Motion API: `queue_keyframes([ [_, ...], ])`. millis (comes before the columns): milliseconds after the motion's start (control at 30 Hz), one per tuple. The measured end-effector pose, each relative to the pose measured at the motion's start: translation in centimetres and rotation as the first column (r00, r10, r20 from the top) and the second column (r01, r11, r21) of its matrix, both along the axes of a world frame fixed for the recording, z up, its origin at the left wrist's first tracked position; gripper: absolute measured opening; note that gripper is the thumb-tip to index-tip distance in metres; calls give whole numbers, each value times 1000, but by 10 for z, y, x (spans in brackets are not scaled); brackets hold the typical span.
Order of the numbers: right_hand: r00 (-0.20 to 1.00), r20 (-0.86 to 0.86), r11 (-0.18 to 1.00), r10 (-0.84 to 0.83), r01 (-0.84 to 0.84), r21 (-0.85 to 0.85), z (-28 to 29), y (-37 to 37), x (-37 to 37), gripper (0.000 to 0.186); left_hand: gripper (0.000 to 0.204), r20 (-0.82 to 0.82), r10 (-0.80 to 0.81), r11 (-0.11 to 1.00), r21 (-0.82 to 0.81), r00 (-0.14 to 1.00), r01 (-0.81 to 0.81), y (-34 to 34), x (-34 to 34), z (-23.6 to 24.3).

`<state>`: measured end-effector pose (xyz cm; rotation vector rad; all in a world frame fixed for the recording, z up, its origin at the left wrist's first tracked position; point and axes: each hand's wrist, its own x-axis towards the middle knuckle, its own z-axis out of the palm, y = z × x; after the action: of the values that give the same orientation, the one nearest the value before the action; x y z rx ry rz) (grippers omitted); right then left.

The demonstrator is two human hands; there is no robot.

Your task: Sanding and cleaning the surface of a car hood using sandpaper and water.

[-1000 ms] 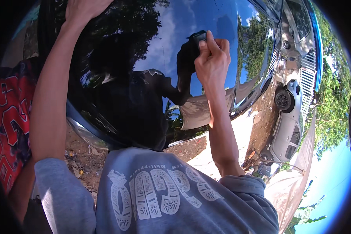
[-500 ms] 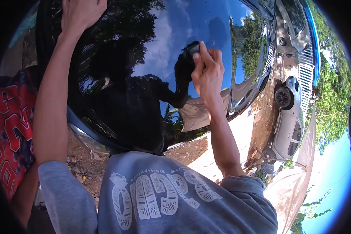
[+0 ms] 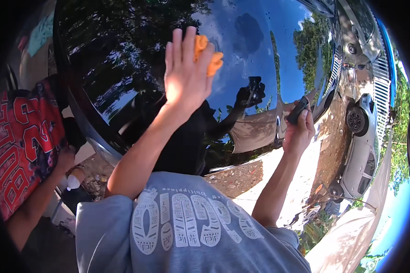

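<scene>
The glossy black car panel (image 3: 136, 86) curves across the upper middle, mirroring trees, clouds and sky. My left hand (image 3: 184, 77) lies over it with long fingers stretched forward. A bunched orange cloth (image 3: 209, 54) is under and beside its thumb side, against the panel. My right hand (image 3: 299, 129) is raised near the panel's right edge, clear of the surface. Its fingers pinch a small black block-shaped applicator (image 3: 298, 110); the applicator's working face cannot be made out.
At the left, close to the panel, is another person in a red patterned shirt (image 3: 25, 145); a white-tipped object (image 3: 74, 181) is by that person's hand. A silver car (image 3: 361, 154) stands at the right beyond rubble-strewn ground (image 3: 237, 179). A pale tarp (image 3: 346, 236) hangs at lower right.
My left hand has come from the upper left to mid-panel, and the orange cloth now shows. My right hand has left the panel, moving right and nearer with the applicator. The view has shifted.
</scene>
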<state>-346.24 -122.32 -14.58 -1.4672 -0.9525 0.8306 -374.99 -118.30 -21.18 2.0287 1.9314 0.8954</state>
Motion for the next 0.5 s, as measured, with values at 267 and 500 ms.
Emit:
queue_keyframes([
  [267,808,165,785,565,-466,-409,-20,60,-71,41,47,-95,-2,924,381,996,38,46,-25,-17],
  [500,353,839,693,414,-720,-39,-38,82,-131,39,39,-150,189,909,399,971,-116,22,-216,1],
])
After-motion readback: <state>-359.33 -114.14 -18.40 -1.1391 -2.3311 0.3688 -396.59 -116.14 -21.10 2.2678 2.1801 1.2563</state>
